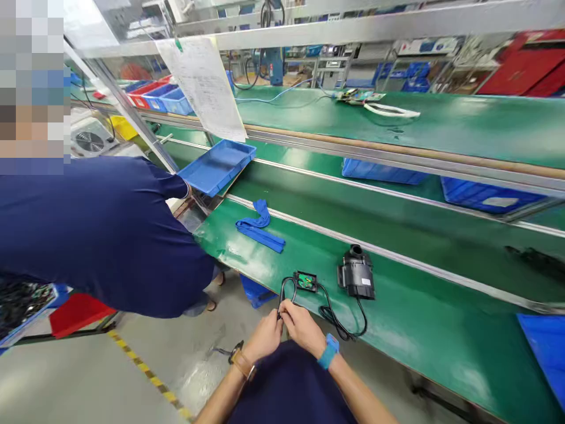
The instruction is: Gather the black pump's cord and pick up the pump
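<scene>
My left hand (265, 334) and my right hand (303, 325) meet at the near edge of the green bench, fingers closed on a black cable (288, 281). The pinched part of the cable is mostly hidden by my fingers. From there it loops up to a small black box (306, 281), whose open top shows a green circuit board. A second black cable (334, 318) runs from the box, lies coiled, and joins a black motor-like pump unit (358, 277) standing to the right. A blue strip of cloth (261, 228) lies folded beyond the box.
A co-worker in a dark blue shirt (101, 235) bends close on my left. A blue tray (220, 166) rests at the bench's left end. Metal rails (375, 250) border the sunken channel behind. A blue bin (545, 347) stands at right; a paper sheet (203, 82) hangs above.
</scene>
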A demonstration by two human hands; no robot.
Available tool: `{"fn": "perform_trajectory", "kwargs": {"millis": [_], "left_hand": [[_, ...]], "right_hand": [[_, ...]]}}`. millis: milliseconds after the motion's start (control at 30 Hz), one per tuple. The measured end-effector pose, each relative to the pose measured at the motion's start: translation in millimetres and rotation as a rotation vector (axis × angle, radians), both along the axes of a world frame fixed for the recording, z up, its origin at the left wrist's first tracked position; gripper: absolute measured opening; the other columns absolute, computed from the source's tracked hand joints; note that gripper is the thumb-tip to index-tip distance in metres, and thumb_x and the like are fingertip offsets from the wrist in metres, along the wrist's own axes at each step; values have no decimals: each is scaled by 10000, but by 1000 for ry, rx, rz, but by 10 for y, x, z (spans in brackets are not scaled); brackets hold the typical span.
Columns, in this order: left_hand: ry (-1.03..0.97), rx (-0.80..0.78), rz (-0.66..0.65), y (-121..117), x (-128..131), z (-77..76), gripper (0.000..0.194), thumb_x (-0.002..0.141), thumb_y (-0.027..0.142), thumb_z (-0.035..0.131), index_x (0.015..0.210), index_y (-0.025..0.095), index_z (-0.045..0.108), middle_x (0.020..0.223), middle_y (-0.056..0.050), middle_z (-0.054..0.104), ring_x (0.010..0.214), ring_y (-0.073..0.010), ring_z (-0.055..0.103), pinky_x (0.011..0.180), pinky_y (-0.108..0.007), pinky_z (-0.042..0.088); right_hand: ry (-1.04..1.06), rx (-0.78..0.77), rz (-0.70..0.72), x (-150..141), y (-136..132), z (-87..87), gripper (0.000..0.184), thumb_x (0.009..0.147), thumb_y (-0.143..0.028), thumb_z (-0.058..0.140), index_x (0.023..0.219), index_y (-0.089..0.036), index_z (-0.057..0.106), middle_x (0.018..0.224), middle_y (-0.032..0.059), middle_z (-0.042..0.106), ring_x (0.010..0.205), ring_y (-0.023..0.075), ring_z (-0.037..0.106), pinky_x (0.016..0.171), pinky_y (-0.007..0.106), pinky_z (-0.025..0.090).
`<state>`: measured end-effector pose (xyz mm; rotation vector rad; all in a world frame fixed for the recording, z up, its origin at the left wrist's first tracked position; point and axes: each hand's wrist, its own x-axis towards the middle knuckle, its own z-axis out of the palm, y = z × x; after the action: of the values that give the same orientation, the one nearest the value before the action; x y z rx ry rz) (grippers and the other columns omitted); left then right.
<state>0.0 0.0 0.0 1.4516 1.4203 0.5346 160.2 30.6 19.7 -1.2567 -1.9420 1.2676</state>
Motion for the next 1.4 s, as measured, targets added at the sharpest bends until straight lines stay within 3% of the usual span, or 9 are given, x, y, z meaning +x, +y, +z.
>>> {"fn": "perform_trajectory", "kwargs": {"millis": [233, 333, 433, 533, 700, 900, 1033, 1233, 1400], "left_hand": [[-594, -530, 182, -8, 51, 119, 358, 681, 360, 720, 952, 167, 589, 803, -17, 651, 724, -164, 630, 674, -291, 500], [-743, -660, 273, 21, 36, 68, 391, 566, 343, 765, 831, 184, 525, 649, 42, 543, 547, -101, 517, 551, -248, 392], [-797, -721, 323, 55, 45, 21, 451, 566, 421, 775, 787, 215, 440, 554, 117, 364, 433, -46, 297, 477, -233, 224], [-799, -766, 324, 91, 87, 25, 539, 648, 608, 758, 814, 212, 432, 558, 125, 322, 427, -41, 261, 490, -234, 168], [-831, -784, 278, 122, 159, 76, 743, 557, 804, 798, 809, 191, 463, 586, 118, 336, 449, -34, 277, 500, -234, 180], [-859, -700, 289, 103, 190, 97, 807, 472, 770, 892, 843, 193, 469, 614, 118, 360, 475, -34, 304, 510, -222, 255], [-823, -659, 307, 109, 205, 109, 781, 502, 765, 875, 846, 198, 461, 625, 115, 375, 468, -31, 303, 503, -225, 271], [-745, -636, 342, 127, 253, 156, 789, 475, 781, 855, 796, 220, 404, 628, 110, 379, 471, -35, 326, 487, -219, 247], [-748, -632, 330, 120, 252, 166, 799, 472, 764, 877, 814, 226, 395, 653, 95, 416, 507, -55, 374, 494, -220, 260]], "right_hand": [[30, -46, -156, -46, -91, -149, 120, 916, -303, 431, 812, -242, 432, 682, -15, 520, 626, 172, 476, 644, 306, 333], [68, -93, -209, -54, -159, -201, 147, 915, -323, 445, 792, -248, 418, 641, -29, 515, 588, 161, 474, 613, 299, 332], [120, -134, -255, -36, -194, -231, 171, 902, -359, 464, 779, -243, 435, 670, -25, 518, 604, 152, 475, 616, 296, 348], [196, -188, -280, 13, -172, -248, 163, 863, -376, 478, 782, -239, 444, 707, -20, 512, 664, 158, 512, 655, 297, 411], [297, -274, -228, 134, -96, -260, 184, 824, -392, 530, 788, -235, 441, 709, -30, 522, 682, 154, 553, 677, 298, 462], [286, -248, -164, 217, -76, -189, 161, 879, -354, 552, 827, -221, 476, 762, -28, 529, 706, 143, 532, 666, 281, 422], [171, -95, -44, 266, -86, -126, 80, 971, -277, 525, 970, -204, 560, 858, 3, 616, 769, 152, 563, 717, 289, 440], [-252, 513, 206, 347, -43, -253, 232, 1057, -175, 392, 1014, -175, 620, 930, 67, 655, 863, 194, 577, 785, 321, 461], [-278, 463, 232, 368, -7, -266, 260, 1023, -160, 376, 926, -168, 617, 871, 94, 617, 805, 219, 507, 755, 360, 412]]}}
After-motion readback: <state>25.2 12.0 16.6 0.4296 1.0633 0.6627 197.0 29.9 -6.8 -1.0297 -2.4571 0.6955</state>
